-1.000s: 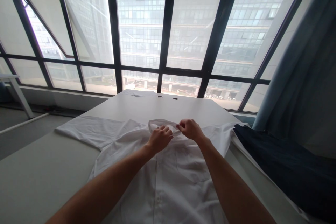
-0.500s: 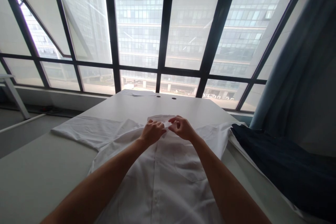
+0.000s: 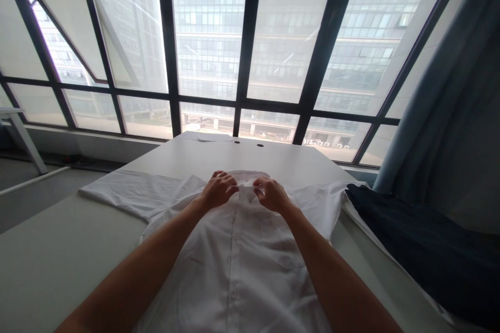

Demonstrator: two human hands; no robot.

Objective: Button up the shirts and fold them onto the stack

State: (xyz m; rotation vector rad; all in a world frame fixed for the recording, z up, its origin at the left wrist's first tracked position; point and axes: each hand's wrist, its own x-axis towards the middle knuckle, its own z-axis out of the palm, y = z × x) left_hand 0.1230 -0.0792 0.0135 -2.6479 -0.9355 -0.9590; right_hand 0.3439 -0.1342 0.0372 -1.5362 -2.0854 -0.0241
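Note:
A white button-up shirt (image 3: 234, 260) lies front side up on the white table (image 3: 39, 250), its buttoned placket running down the middle and its sleeves spread to both sides. At the far end, its collar (image 3: 250, 174) stands up slightly between my hands. My left hand (image 3: 219, 190) pinches the left side of the collar. Opposite it, my right hand (image 3: 270, 193) pinches the collar's right side, thumb and fingers together. A short stretch of white cloth shows between the two hands. The fingertips partly hide the edge they hold.
Dark navy cloth (image 3: 422, 239) lies on white fabric along the table's right side. A blue-grey curtain (image 3: 433, 93) hangs beyond it. Black-framed windows (image 3: 242, 52) rise behind the table. Flat white sheets (image 3: 207, 137) lie at the far edge, near two dark round holes.
My left hand has moved a little left and away from the right hand, widening the gap between them. More of the collar shows between and behind the hands.

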